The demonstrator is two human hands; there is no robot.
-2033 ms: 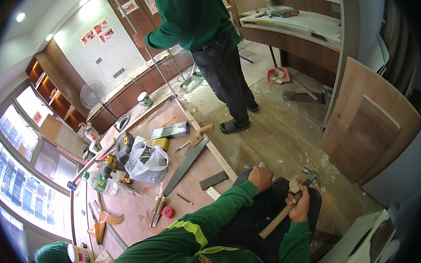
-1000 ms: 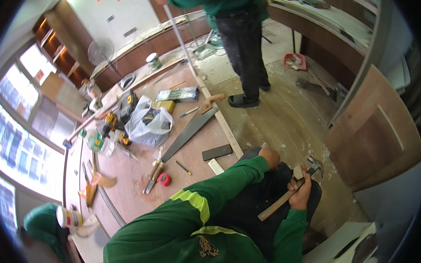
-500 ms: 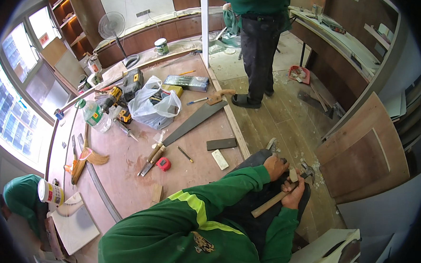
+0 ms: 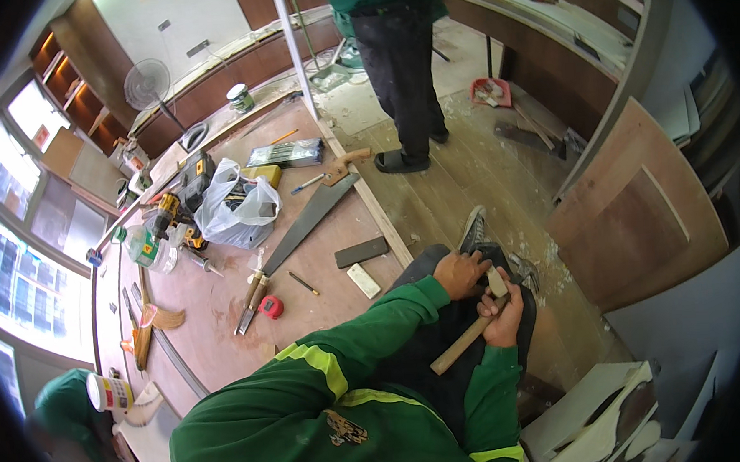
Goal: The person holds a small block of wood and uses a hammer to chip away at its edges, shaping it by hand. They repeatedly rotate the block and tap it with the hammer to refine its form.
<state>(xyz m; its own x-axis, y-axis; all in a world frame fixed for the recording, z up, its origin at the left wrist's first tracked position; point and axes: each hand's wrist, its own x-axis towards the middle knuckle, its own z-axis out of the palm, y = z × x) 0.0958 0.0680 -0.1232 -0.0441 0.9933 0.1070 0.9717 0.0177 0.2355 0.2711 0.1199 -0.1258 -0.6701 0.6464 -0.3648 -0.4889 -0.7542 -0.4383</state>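
My right hand (image 4: pixel 502 314) is closed around the wooden-handled hammer (image 4: pixel 461 346), along with a pale wooden block (image 4: pixel 496 282) near its metal head. My left hand (image 4: pixel 461 275) is beside the block, fingers curled; what they grip is hidden. Both hands are over my dark-trousered legs (image 4: pixel 411 371). On the pinkish board (image 4: pixel 223 297) to their left are a handsaw (image 4: pixel 307 224), a red tape measure (image 4: pixel 270 306), a pencil (image 4: pixel 302 283), chisels (image 4: pixel 253 297), a dark bar (image 4: pixel 361 252) and a white bar (image 4: pixel 363 281).
A plastic bag (image 4: pixel 233 206), drills (image 4: pixel 168 211), a bottle (image 4: pixel 145 245) and a broom (image 4: pixel 153 318) share the board. A co-worker (image 4: pixel 395 79) stands ahead; another (image 4: pixel 70 414) bends at lower left. A leaning panel (image 4: pixel 632 209) is at right, a red dustpan (image 4: pixel 490 94) beyond.
My left hand has come closer to the hammer head and wooden block, and my shoe now shows beyond it. The view has shifted as my head moved.
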